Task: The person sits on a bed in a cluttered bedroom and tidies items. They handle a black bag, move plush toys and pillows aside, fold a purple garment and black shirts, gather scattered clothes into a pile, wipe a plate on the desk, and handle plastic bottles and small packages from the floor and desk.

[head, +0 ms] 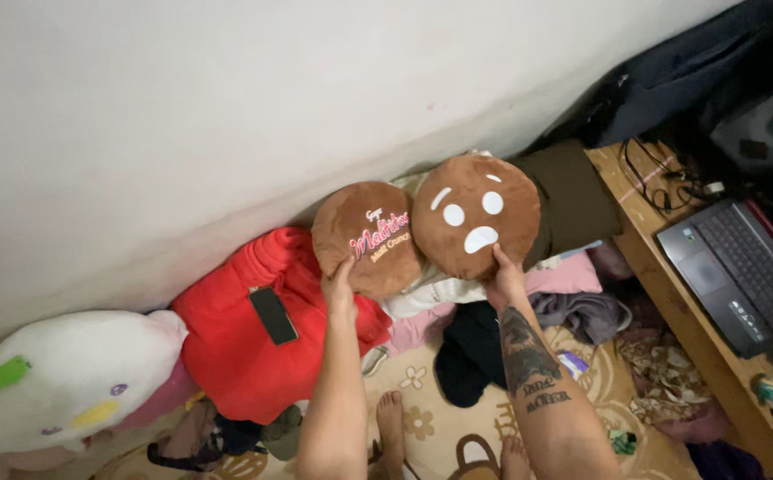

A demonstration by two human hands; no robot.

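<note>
1. Brown plush: the left hand (pixel 340 289) is gripping a round lettered cushion (pixel 367 236) by its lower rim, fingers curled.
2. Right hand (pixel 504 280) is pinching the face cushion (pixel 477 216) upright against the wall (pixel 226 116), showing both fronts.

Both forearms are bare and sleeveless; the right forearm (pixel 528 364) bears dark tattoos.

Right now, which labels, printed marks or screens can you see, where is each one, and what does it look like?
Left hand holds round brown cushion: pink and white lettering.
Right hand holds face cushion: brown, white face shapes.
Phone: dark screen, on red cloth.
Laptop: open on wooden table, screen hidden.
</note>
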